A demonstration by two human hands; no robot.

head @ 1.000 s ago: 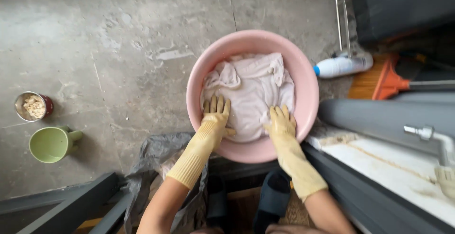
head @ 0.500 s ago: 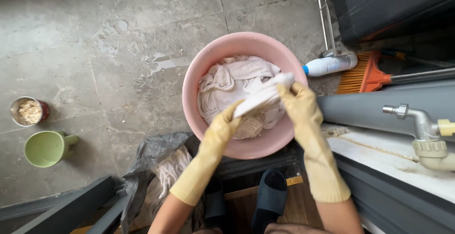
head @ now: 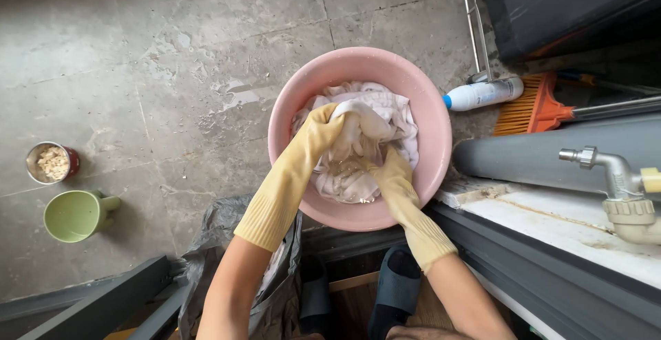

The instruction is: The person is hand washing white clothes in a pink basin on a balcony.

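Note:
A round pink basin (head: pixel 296 99) sits on the wet stone floor with a wet white cloth (head: pixel 385 120) bunched inside. Both my hands wear long yellow rubber gloves. My left hand (head: pixel 323 123) grips a raised fold of the cloth near the basin's middle. My right hand (head: pixel 391 175) is pressed down into the lower part of the cloth, closed on it, close to the basin's near rim.
A green mug (head: pixel 76 215) and a small tin of pale bits (head: pixel 51 162) stand at the left. A white bottle with blue cap (head: pixel 482 94) and an orange broom (head: pixel 533 109) lie at the right. A metal tap (head: pixel 613 175) juts over a ledge. A grey plastic bag (head: pixel 220 243) lies near my feet.
Both hands lifted a fold of cloth above the basin, then came back down; now the left holds the fold up and the right pushes into the cloth.

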